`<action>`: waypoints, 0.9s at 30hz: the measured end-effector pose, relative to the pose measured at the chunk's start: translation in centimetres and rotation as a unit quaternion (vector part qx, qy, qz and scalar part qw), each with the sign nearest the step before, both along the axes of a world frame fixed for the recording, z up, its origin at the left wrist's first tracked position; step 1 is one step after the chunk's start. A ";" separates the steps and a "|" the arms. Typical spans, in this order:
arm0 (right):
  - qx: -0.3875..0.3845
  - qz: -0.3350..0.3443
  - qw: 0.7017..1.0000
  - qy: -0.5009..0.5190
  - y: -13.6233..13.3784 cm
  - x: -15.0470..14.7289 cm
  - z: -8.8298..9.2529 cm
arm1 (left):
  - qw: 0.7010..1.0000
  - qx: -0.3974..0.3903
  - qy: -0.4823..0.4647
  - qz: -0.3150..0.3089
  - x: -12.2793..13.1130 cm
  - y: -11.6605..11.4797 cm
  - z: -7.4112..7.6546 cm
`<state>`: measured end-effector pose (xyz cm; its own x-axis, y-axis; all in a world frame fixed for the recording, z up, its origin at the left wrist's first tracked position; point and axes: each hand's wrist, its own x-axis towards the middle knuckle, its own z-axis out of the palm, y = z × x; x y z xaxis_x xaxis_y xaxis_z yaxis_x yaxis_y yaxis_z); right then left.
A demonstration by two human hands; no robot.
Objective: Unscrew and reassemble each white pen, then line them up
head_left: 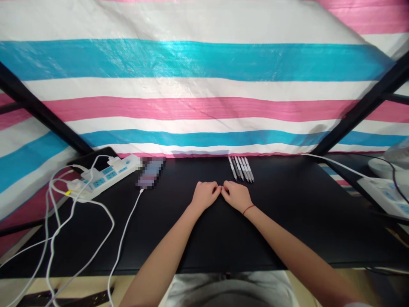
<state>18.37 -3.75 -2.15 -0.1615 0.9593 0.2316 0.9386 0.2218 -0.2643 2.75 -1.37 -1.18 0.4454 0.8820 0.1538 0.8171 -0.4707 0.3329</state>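
Note:
My left hand [206,196] rests on the black table [223,247] with its fingers curled in. Beside it lies my right hand [236,195], also curled, a thin red band round its wrist. The two hands meet at the fingertips or thumbs in the middle. Whether anything is inside either hand cannot be seen. Just beyond my right hand, a row of several pens [242,169] lies side by side near the back edge, touched by neither hand.
At the left back are a white power strip [110,177] with looping white cables and a blurred phone [151,172] on a charging cable. A second power strip [386,196] sits at the far right. A striped sheet [204,59] hangs behind, between black frame bars.

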 end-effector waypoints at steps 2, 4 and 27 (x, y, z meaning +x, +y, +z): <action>-0.008 0.009 0.999 0.036 0.1 0.5 0.0 | 1.000 -0.005 -0.009 -0.008 -0.1 0.0 0.0; -0.015 0.024 0.997 0.071 0.2 1.0 0.0 | 1.000 -0.008 -0.013 -0.013 -0.3 0.1 0.0; -0.031 0.052 0.988 0.143 0.2 1.5 0.3 | 0.999 -0.019 -0.019 -0.024 -0.6 0.4 0.0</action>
<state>19.84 -3.53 -1.88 -0.1967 0.9547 0.2233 0.7964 0.2884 -0.5316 2.11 -0.95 -1.21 0.4814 0.8655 0.1383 0.7807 -0.4951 0.3813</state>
